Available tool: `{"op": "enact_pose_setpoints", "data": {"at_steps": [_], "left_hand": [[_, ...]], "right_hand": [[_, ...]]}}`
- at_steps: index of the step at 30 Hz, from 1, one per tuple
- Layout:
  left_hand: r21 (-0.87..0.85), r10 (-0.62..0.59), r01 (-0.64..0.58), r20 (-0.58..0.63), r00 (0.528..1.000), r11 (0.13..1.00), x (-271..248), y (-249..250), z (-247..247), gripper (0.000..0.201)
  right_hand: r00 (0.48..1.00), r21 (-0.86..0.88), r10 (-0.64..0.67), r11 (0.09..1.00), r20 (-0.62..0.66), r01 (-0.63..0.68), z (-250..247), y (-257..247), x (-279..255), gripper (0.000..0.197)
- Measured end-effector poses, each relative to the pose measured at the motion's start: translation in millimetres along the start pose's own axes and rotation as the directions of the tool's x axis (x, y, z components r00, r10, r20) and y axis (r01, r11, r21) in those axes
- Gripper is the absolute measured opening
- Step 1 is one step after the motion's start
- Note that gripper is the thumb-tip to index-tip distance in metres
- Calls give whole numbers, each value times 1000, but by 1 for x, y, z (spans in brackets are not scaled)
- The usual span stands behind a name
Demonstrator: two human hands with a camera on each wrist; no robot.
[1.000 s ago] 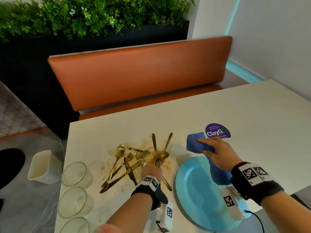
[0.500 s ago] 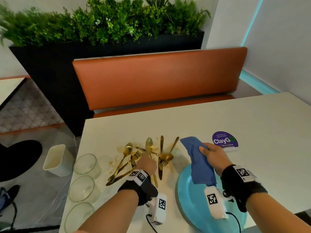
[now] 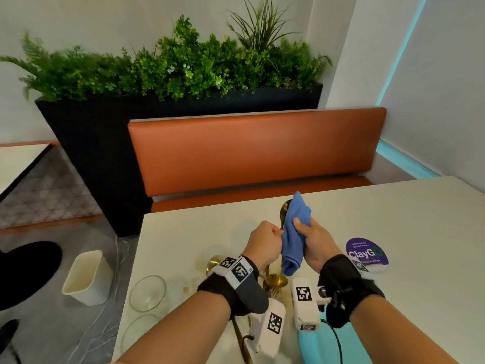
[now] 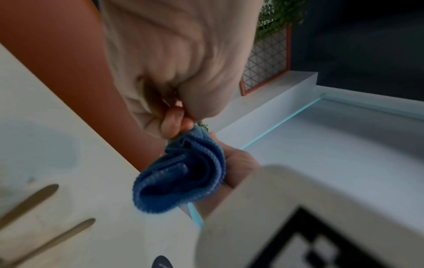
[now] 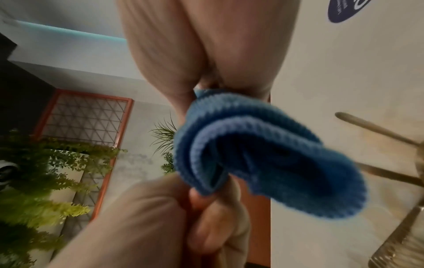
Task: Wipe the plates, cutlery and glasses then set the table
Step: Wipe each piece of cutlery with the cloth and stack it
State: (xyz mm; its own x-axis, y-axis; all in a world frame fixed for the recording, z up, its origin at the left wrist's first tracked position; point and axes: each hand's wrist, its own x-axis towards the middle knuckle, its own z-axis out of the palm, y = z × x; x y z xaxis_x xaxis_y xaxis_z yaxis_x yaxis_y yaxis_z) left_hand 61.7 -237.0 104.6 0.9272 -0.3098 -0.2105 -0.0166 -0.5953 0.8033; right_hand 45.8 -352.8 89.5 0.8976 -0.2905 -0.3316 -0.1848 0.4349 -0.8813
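My left hand (image 3: 265, 240) is raised over the table, fist curled round the handle of a gold spoon (image 3: 284, 210) whose bowl sticks up behind a blue cloth (image 3: 295, 232). My right hand (image 3: 312, 237) grips that cloth and folds it round the spoon. In the left wrist view the cloth (image 4: 183, 174) bunches below my curled left hand (image 4: 176, 116). The right wrist view shows the cloth (image 5: 263, 159) wrapped between both hands. More gold cutlery (image 3: 274, 281) lies on the stained table under my wrists. A blue plate (image 3: 309, 345) shows at the bottom edge. Glasses (image 3: 148, 292) stand at the table's left edge.
A purple ClayGo sticker (image 3: 367, 252) lies on the white table (image 3: 406, 258) right of my hands. An orange bench (image 3: 249, 151) and a black planter (image 3: 105, 122) stand behind. A cream bin (image 3: 86, 277) sits on the floor at left.
My left hand lifted a spoon out of the pile on the table. My right hand carried the cloth off the plate and wrapped it round the spoon.
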Motion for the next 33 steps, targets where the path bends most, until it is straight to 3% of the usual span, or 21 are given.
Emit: {"op": "enact_pose_setpoints", "data": {"at_steps": [2,6,10,12,13,15,17,19,21,25,28,30,33], "left_hand": [[-1,31,-31,3,999,1000,3,-5,-12,25],[24,46,-48,78,996,999,4,-15,-33,16],[40,44,-50,135,990,998,7,-19,-46,13],[19,34,-37,139,990,999,11,-20,-51,14],[28,29,-33,134,991,999,13,-22,-53,15],[68,20,-29,125,992,997,17,-27,-57,18],[65,11,-19,119,993,998,21,-31,-59,22],[30,13,-17,113,993,999,24,-32,-60,22],[9,29,-31,123,992,999,26,-31,-61,22],[12,32,-34,144,989,999,29,-30,-59,21],[54,24,-32,145,989,998,31,-27,-60,12],[74,20,-30,132,991,997,33,-24,-64,16],[180,78,-99,123,989,979,38,-21,-70,22]], "right_hand": [[1000,-84,-13,996,-27,11,12,4,6,31],[979,-152,2,988,-206,-34,29,13,20,30],[939,-417,-136,909,-317,-9,46,9,29,29],[931,-540,-165,841,-326,-40,52,4,32,34],[941,-509,-127,859,-314,-54,56,3,33,36],[975,-284,27,955,-221,-90,57,4,34,41],[990,-120,95,987,-100,-107,61,5,29,34],[997,-200,32,979,-64,-44,60,8,29,33],[990,-292,-88,955,-110,53,57,11,33,29],[952,-425,-204,901,-226,92,58,5,45,10],[921,-652,-277,757,-273,34,62,-2,59,31],[919,-695,-255,719,-300,-27,67,-5,66,42],[973,-568,-109,823,-205,-28,70,4,74,41]]}}
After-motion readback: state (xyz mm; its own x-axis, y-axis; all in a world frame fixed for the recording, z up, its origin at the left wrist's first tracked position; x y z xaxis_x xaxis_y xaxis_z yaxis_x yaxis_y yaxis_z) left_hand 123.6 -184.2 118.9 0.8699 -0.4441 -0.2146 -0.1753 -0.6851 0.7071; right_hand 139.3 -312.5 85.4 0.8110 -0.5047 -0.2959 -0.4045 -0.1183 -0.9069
